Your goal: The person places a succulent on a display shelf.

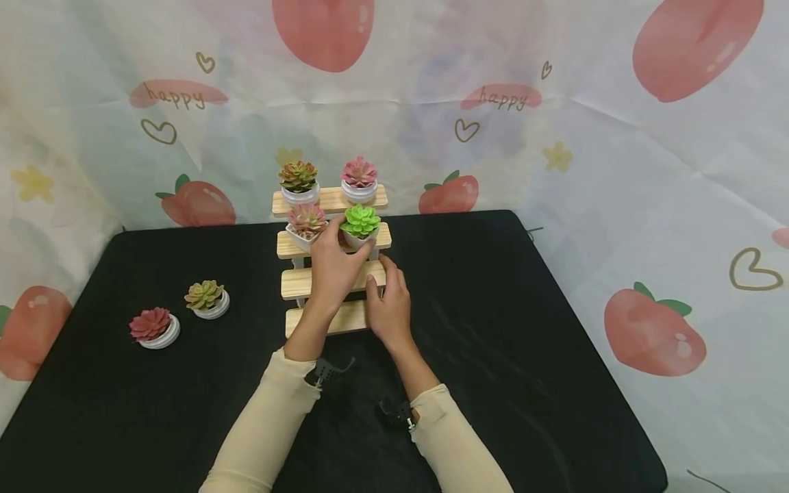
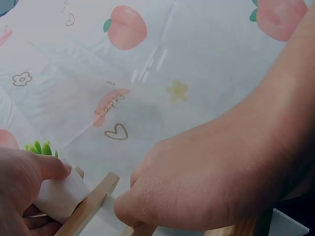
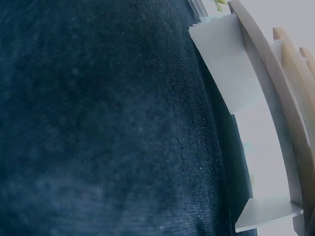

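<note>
four tiers of pale wood make up the plant stand (image 1: 298, 283) in the middle of the head view. with my left hand (image 1: 335, 266) i reach over the lower tiers and grasp the green succulent (image 1: 361, 220) by its white pot (image 1: 359, 241), thumb on one side and fingers on the other, at the right end of the second tier from the top. i cannot tell whether the pot bears fully on the wood. my right hand (image 1: 391, 308) is lower, at the stand's right edge, fingers and thumb gripping the end of the third tier. just left of my left fingers sits a pink succulent (image 1: 307, 220); on the top tier stand a red-green succulent (image 1: 298, 177) at left and a rosy succulent (image 1: 359, 172) at right. at the left of the frame, a dark-red succulent (image 1: 151, 324) and a yellow-green succulent (image 1: 205, 295) sit near each other on the black counter (image 1: 524, 356). fruit-printed cloth (image 1: 382, 130) fills the background.
</note>
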Available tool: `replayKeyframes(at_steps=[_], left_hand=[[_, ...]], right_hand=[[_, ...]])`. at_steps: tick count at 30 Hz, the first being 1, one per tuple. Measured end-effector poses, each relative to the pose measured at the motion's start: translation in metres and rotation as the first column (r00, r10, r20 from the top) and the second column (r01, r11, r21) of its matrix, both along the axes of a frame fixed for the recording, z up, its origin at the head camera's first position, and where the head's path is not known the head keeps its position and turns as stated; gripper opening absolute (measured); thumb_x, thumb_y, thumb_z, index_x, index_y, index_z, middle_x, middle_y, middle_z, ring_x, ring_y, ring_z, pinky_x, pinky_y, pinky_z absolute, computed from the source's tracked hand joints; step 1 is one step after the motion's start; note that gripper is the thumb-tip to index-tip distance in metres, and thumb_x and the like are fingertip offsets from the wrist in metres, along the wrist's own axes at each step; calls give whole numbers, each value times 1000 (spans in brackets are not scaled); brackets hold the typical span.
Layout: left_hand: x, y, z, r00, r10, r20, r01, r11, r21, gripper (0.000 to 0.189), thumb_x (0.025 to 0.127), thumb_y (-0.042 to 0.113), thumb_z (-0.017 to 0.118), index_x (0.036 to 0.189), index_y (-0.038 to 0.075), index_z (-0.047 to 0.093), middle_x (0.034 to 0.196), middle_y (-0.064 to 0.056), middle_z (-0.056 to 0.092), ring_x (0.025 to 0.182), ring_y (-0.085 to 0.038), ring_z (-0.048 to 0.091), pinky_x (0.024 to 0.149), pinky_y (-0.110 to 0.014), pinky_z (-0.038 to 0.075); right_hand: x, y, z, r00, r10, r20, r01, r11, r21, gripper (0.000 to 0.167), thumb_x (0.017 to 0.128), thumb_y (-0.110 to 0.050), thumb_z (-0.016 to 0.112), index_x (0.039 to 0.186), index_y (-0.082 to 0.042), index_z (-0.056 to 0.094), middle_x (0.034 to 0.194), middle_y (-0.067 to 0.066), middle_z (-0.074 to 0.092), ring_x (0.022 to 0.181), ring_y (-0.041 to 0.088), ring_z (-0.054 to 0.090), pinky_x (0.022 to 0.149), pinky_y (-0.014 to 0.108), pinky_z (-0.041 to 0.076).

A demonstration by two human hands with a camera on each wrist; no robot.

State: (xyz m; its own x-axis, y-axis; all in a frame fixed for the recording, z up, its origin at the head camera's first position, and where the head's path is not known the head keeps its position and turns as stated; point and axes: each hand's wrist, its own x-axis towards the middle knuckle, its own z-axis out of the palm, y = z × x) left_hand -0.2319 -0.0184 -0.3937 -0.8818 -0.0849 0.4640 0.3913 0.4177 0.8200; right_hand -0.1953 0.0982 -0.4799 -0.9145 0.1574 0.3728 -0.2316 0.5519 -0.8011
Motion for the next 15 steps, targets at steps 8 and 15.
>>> replayKeyframes(at_steps=[8, 15], left_hand=[[-5, 4, 2, 1000, 19, 6, -19, 1000, -15, 57, 86, 16, 86, 133, -5, 61, 121, -20, 69, 102, -29, 66, 86, -45, 53], [-8, 7, 1, 1000, 11, 21, -11, 1000, -1, 56, 87, 18, 85, 133, -3, 61, 121, -17, 69, 98, -26, 64, 81, -42, 53]], right_hand=[[1, -1, 2, 1000, -3, -17, 3, 1000, -1, 49, 104, -28, 56, 149, -10, 51, 135, 18, 58, 116, 38, 61, 95, 56, 49], [0, -1, 2, 1000, -7, -16, 7, 1000, 3, 49, 104, -28, 56, 149, -9, 52, 135, 18, 58, 119, 38, 60, 96, 56, 48]])
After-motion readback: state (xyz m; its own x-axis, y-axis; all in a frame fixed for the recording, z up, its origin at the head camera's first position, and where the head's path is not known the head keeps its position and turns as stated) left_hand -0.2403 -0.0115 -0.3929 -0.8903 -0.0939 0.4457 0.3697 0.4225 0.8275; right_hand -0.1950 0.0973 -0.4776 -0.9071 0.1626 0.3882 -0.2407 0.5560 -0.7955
